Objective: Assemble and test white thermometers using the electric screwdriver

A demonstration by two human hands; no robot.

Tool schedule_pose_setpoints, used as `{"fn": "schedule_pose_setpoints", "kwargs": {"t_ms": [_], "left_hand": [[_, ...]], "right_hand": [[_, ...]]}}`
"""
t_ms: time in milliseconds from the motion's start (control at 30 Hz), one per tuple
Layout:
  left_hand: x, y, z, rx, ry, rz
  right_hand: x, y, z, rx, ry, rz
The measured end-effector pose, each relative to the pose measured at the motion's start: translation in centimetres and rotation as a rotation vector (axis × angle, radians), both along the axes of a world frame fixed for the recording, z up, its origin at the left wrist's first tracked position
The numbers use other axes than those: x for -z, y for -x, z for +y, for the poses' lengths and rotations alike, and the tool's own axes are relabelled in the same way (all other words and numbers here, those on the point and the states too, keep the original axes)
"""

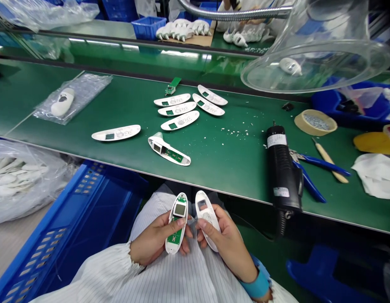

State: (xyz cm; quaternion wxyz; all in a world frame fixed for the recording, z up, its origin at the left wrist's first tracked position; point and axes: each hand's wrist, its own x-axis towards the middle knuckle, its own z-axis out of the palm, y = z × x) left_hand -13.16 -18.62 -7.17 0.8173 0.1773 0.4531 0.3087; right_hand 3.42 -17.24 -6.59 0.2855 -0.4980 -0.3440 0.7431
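Just below the table's front edge, my left hand (157, 235) grips a white oval housing (176, 223) with a green circuit board and a small grey screen, my thumb lying across the board. Beside it, my right hand (224, 237) holds a white oval cover (207, 216) with a small window near its top end. The two parts are upright, close together but apart. On the table ahead lie several white covers (182, 121), a loose green board (173, 85) and another housing with a board inside (169, 150).
A black electric screwdriver (277, 168), blue-handled pliers (308, 181) and a tan-handled tool (330, 160) lie at the right, near a tub of screws (315, 122). A clear hood (317, 67) hangs above. A blue crate (96, 223) stands at the lower left.
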Motion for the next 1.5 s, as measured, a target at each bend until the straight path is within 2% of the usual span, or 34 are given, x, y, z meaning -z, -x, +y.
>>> {"fn": "schedule_pose_setpoints", "kwargs": {"t_ms": [267, 633, 1033, 1333, 1500], "left_hand": [[0.3, 0.1, 0.2, 0.015, -0.087, 0.124], [1.1, 0.5, 0.5, 0.019, -0.073, 0.084], [2.1, 0.6, 0.5, 0.007, -0.075, 0.03], [2.0, 0.6, 0.5, 0.005, -0.06, 0.034], [2.3, 0.5, 0.3, 0.005, -0.055, 0.048]], "right_hand": [[0.7, 0.0, 0.4, 0.016, 0.001, -0.05], [2.3, 0.0, 0.5, 0.041, -0.022, -0.042], [2.2, 0.1, 0.7, 0.038, -0.011, -0.065], [2.2, 0.0, 0.9, 0.033, 0.008, -0.065], [1.3, 0.1, 0.6, -0.001, 0.003, -0.092]]}}
